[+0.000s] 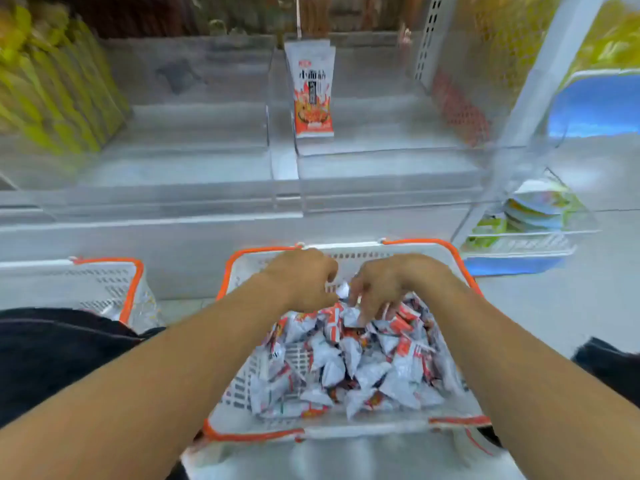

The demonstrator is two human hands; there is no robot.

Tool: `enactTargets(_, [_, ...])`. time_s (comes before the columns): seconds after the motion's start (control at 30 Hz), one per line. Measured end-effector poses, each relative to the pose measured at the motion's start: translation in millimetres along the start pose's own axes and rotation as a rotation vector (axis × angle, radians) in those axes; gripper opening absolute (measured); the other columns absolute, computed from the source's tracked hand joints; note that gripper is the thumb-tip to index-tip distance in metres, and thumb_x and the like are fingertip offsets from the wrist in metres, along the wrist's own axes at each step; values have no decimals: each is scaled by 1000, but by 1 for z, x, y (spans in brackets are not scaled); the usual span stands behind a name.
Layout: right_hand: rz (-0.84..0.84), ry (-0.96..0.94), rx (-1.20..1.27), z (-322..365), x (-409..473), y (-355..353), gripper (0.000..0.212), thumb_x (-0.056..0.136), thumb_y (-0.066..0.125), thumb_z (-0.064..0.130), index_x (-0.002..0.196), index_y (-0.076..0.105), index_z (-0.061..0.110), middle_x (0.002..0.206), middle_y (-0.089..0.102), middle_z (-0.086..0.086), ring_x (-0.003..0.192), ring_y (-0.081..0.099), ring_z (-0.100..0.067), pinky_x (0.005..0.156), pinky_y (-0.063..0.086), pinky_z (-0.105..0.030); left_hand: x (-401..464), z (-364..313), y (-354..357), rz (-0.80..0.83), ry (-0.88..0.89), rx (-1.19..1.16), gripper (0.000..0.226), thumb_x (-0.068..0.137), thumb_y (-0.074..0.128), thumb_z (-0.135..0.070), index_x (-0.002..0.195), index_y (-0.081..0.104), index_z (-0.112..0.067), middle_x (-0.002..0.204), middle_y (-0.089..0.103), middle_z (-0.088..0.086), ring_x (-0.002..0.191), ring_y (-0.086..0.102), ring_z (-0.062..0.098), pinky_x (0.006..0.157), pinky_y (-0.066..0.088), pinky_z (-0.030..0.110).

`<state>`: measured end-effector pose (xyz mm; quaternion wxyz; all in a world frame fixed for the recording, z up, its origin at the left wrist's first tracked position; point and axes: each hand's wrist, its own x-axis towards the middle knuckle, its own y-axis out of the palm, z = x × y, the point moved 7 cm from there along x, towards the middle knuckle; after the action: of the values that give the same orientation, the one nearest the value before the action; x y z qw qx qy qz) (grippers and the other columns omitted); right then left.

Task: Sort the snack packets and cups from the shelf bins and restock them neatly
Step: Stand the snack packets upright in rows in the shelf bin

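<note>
Head view looks down on both hands over a white basket point(446, 251) with orange rims, heaped with small white-and-red snack packets point(349, 362). Left hand point(304, 278) is curled, and a scrap of white wrapper point(343, 291) shows at its fingertips, so it seems to pinch a packet, though blur keeps that uncertain. Right hand point(384, 285) has its fingers bent down into the heap, touching packets near the far end; whether it grasps one I cannot tell.

Beyond the basket stand clear shelf bins point(381, 168), mostly bare, with a short row of upright packets point(313, 88) of the same kind against the middle divider. A second white basket point(104, 282) sits to the left, yellow packs point(52, 81) fill the far left bin, and stacked cups point(533, 209) lie on a lower shelf at right.

Risks from here, as I judge them: the packets are slick and loosely piled, so a pinch on one corner may drag neighbours over the rim, and a packet set upright in the wide bin without support could topple the standing row.
</note>
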<state>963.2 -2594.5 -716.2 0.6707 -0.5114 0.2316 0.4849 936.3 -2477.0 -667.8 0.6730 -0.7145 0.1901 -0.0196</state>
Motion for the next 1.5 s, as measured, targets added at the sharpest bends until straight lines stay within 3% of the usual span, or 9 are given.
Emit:
enactTargets(0.2, [-168, 16, -219, -73, 81, 140, 117, 64, 90, 48, 154, 21, 17, 155, 36, -11, 137, 42, -30, 109, 39, -36, -43, -8, 242, 508, -318, -478, 123, 45, 70, -75, 151, 30, -28, 156, 36, 6, 136, 43, 25, 109, 40, 38])
enactTargets(0.3, [-168, 17, -162, -81, 86, 158, 134, 59, 88, 57, 158, 5, 24, 154, 37, -13, 137, 42, -34, 111, 38, -41, -49, -23, 272, 497, -352, -670, 116, 63, 78, -52, 156, 11, -35, 145, 49, 5, 126, 52, 28, 102, 46, 37])
enactTargets(0.4, [-230, -20, -50, -73, 89, 150, 95, 69, 84, 53, 147, 36, 26, 138, 57, -3, 124, 54, -27, 102, 44, -36, -35, -20, 273, 397, -368, -683, 79, 85, 71, -42, 150, 30, -27, 136, 57, 7, 116, 57, 28, 95, 49, 38])
enactTargets(0.6, [-337, 56, 126, -76, 90, 114, 10, 91, 69, 23, 87, 63, 17, 96, 62, -6, 97, 64, -27, 74, 47, -29, -29, 6, 241, 177, -478, -612, 42, 94, 62, -42, 110, 65, -3, 125, 60, 16, 114, 56, 33, 89, 47, 36])
enactTargets(0.8, [60, 78, 468, -71, 12, 33, 34, 100, 55, 3, 132, 49, -2, 118, 65, -10, 98, 71, -27, 67, 61, -31, -16, 12, 122, 241, -367, -880, 33, 94, 63, -30, 67, 51, -15, 64, 52, 2, 65, 53, 19, 65, 45, 33])
enactTargets(0.9, [131, 4, 289, -47, -42, -13, 19, 100, 51, 1, 116, 61, -1, 101, 73, -15, 78, 73, -20, 63, 57, -25, -13, -10, 41, 294, -225, -1099, 26, 99, 53, -18, 73, 56, -15, 54, 61, -8, 54, 61, 9, 67, 58, 32])
enactTargets(1.03, [41, -101, 134, -1, -114, -49, 12, 99, 55, 3, 96, 66, 7, 90, 72, -10, 65, 67, -16, 55, 50, -21, -25, -27, -36, 113, -78, -1039, 17, 101, 50, -18, 104, 63, -8, 88, 75, 8, 76, 74, 19, 67, 62, 35])
enactTargets(1.33, [-514, -213, 781, 39, -194, -97, 19, 94, 57, 12, 96, 66, -5, 80, 70, -24, 55, 66, -25, 54, 61, -34, -46, -12, -157, -626, 19, -1032, 39, 92, 65, -42, 77, 67, -7, 59, 56, 7, 55, 44, 15, 54, 38, 37])
enactTargets(1.5, [-478, -303, 979, 45, -191, -94, 22, 98, 51, 11, 101, 69, -2, 86, 70, -21, 68, 66, -29, 74, 62, -44, -40, -46, -163, -424, 212, -977, 34, 90, 56, -60, 115, 47, -39, 98, 65, -14, 84, 66, 6, 76, 52, 33])
